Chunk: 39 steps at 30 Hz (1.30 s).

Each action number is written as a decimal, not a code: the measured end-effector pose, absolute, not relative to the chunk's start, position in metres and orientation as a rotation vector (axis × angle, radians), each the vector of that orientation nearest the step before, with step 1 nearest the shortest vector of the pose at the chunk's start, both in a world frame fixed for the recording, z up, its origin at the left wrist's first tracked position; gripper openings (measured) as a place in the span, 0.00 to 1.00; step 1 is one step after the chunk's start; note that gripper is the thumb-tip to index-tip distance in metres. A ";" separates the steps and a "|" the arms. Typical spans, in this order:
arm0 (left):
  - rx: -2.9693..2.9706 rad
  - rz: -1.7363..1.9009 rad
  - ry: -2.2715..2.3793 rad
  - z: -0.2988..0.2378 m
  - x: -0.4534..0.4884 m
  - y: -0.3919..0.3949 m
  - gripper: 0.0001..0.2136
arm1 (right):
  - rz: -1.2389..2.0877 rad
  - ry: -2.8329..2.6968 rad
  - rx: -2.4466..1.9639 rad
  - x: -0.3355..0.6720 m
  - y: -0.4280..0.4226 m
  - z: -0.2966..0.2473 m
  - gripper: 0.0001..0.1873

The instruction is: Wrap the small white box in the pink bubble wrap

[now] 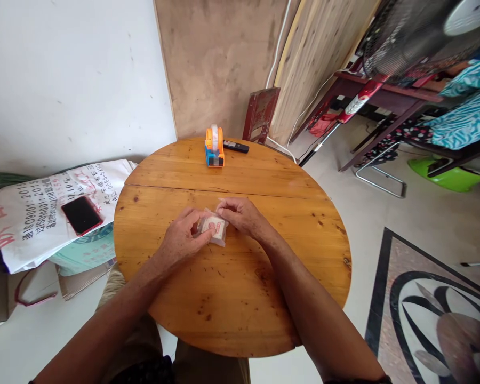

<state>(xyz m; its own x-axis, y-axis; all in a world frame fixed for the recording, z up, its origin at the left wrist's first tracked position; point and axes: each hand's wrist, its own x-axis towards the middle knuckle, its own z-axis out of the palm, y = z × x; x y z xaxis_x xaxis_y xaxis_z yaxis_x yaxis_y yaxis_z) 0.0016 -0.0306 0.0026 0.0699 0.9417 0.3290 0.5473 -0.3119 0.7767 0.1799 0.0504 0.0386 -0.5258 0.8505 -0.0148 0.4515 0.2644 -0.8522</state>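
A small square packet (216, 228) in clear plastic, white with red print, rests on the round wooden table (232, 298) near its middle. My left hand (186, 232) grips the packet from its left side, with the thumb on the front and the fingers at the far edge. At the packet's upper right corner, my right hand (242, 214) pinches the clear wrapping between thumb and forefinger. Its other fingers are curled. What is inside the packet cannot be made out.
At the table's far side stand an orange and blue tape dispenser (214, 149) and a black remote control (236, 146). A phone (82, 215) lies on printed white sacks (104, 184) to the left. Behind the table is a wooden chair (261, 114); a fan (404, 42) stands right.
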 end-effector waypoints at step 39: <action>1.800 1.138 1.465 0.007 0.003 -0.029 0.11 | 0.814 -2.397 -1.091 0.189 0.029 0.064 0.09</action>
